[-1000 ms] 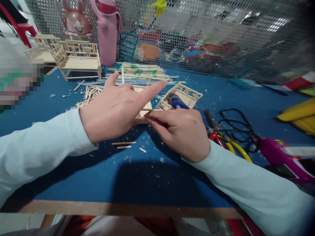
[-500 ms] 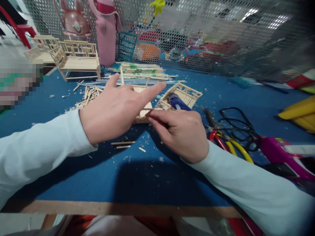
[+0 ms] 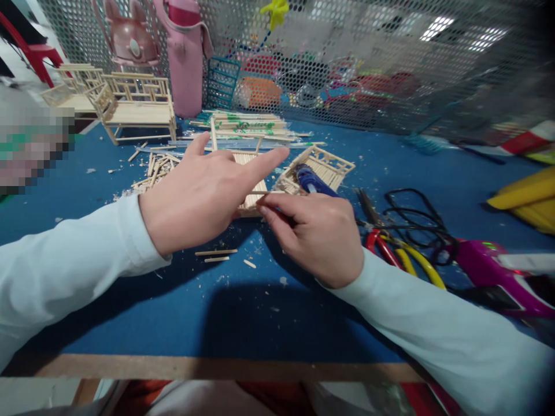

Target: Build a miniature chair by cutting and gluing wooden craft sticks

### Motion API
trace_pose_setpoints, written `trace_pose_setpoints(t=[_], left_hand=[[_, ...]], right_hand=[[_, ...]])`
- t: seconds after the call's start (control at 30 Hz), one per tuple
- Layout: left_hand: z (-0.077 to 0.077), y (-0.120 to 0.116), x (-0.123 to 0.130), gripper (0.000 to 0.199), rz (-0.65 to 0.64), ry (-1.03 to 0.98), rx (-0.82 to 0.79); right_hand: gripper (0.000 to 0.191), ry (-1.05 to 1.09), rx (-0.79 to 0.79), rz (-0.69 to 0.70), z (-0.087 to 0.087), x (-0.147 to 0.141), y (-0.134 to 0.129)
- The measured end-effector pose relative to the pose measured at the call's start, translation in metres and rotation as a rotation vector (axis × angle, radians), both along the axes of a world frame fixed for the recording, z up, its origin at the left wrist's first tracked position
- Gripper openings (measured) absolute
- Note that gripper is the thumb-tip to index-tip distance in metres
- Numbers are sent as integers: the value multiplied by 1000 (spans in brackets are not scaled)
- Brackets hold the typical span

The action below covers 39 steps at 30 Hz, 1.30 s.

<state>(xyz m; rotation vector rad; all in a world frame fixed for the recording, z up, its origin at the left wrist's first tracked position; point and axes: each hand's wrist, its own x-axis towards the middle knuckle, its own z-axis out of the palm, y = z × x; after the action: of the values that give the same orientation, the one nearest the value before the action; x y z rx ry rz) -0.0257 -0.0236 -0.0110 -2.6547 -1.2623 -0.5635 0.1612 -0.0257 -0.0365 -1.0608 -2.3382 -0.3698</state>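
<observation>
While the fingers of the right hand (image 3: 318, 237) pinch a thin stick (image 3: 256, 192) over the near part of a small stick frame (image 3: 255, 201), the left hand (image 3: 191, 193) lies across that frame, two fingers stretched out; whether its hidden fingers grip anything, I cannot tell. The slatted base looks laid, and two uprights (image 3: 214, 136) stand unjoined at their tops; the pinched stick seems not yet fixed. Just right, a blue tool (image 3: 318, 183) overlaps a second slatted frame (image 3: 336, 167). Two railed benches (image 3: 141, 111) stand far left on the counter (image 3: 260, 332).
</observation>
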Motion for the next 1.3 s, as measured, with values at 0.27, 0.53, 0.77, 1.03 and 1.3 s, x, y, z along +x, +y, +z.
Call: trace_pose_setpoints(t=[0.27, 0.53, 0.77, 1.03, 1.3], left_hand=[[5, 0, 3, 57, -25, -42, -16], [14, 10, 16, 60, -49, -6, -78], [8, 12, 12, 68, -27, 4, -68], [8, 10, 14, 68, -7, 36, -47], [10, 6, 15, 70, 31, 76, -39]], right_hand=[[22, -21, -10, -17, 1, 0, 0], [23, 2, -37, -3, -3, 2, 2], [24, 33, -8, 38, -3, 2, 2], [24, -3, 41, 85, -3, 4, 2], [24, 423, -214, 15, 11, 16, 3]])
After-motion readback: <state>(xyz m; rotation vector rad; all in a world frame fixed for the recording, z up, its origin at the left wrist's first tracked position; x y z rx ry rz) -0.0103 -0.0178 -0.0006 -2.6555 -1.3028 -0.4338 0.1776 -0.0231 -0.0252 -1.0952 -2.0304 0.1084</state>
